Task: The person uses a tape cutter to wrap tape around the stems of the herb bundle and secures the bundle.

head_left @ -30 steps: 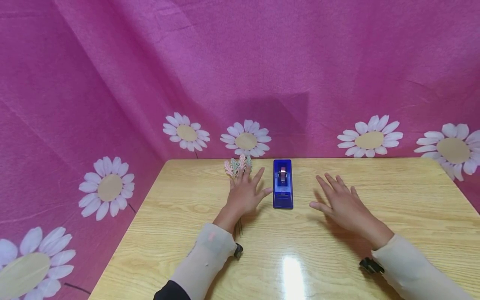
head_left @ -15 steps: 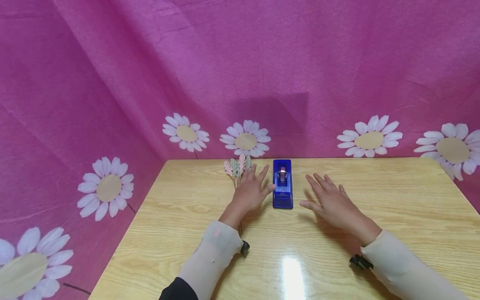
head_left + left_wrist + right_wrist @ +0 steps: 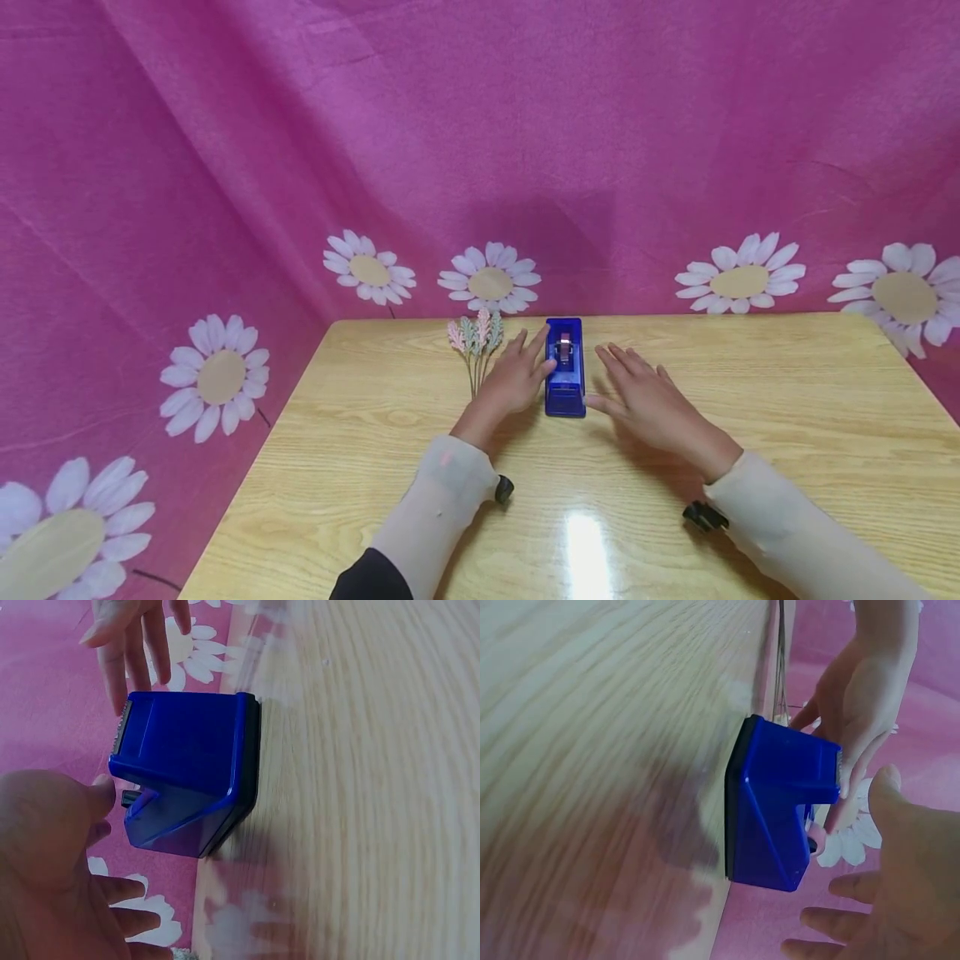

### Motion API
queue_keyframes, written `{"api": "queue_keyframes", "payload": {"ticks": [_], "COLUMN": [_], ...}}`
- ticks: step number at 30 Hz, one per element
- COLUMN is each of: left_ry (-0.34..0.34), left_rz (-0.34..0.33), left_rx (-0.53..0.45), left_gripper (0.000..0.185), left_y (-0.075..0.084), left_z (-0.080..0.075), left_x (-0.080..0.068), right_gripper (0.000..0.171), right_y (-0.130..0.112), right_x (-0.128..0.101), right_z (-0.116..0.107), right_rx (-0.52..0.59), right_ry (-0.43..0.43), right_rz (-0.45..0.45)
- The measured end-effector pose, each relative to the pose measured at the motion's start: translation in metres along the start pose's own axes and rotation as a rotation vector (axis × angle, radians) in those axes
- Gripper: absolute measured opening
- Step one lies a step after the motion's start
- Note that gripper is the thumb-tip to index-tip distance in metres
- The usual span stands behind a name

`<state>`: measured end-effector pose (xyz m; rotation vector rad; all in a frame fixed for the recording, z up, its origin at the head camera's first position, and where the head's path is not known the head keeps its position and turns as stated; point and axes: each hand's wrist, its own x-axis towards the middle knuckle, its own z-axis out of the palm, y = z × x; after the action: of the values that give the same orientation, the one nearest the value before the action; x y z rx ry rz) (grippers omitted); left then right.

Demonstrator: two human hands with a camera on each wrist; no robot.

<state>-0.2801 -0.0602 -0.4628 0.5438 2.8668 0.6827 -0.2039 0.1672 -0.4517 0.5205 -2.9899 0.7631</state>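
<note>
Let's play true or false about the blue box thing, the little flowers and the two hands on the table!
1. The blue plastic tape dispenser stands on the light wooden table. True.
2. The right hand holds the dispenser up in the air. False: its fingers are straight, just beside the dispenser, which sits on the table.
3. A small bunch of pastel artificial flower sprigs lies to the left of the left hand. True.
4. The backdrop is green with stars. False: the pink cloth backdrop has white daisies.
5. The left hand's fingers are at the dispenser's side. True.
</note>
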Motion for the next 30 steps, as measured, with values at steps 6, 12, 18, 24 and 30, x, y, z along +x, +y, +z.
{"api": "queue_keyframes", "payload": {"ticks": [6,12,18,24,30], "left_ry": [-0.039,-0.049,-0.036,-0.014,-0.004], "left_rz": [0.033,0.052,0.087,0.097,0.096], "left_rx": [-0.150,-0.266,-0.357,-0.378,-0.400], "left_gripper": [0.061,0.060,0.059,0.058,0.059], "left_y": [0.001,0.003,0.004,0.003,0.003], "left_z": [0.002,0.005,0.011,0.016,0.017], "left_x": [0.004,0.008,0.012,0.012,0.011], "right_gripper": [0.081,0.075,0.069,0.070,0.065], "right_y": [-0.005,-0.011,-0.015,-0.019,-0.022], "right_x": [0.006,0.014,0.021,0.025,0.025], "right_z": [0.003,0.006,0.012,0.015,0.014], "right_rx": [0.078,0.143,0.183,0.211,0.260], "right_ry": [0.005,0.020,0.032,0.019,0.013], "right_rz": [-0.033,-0.059,-0.068,-0.037,-0.025]}}
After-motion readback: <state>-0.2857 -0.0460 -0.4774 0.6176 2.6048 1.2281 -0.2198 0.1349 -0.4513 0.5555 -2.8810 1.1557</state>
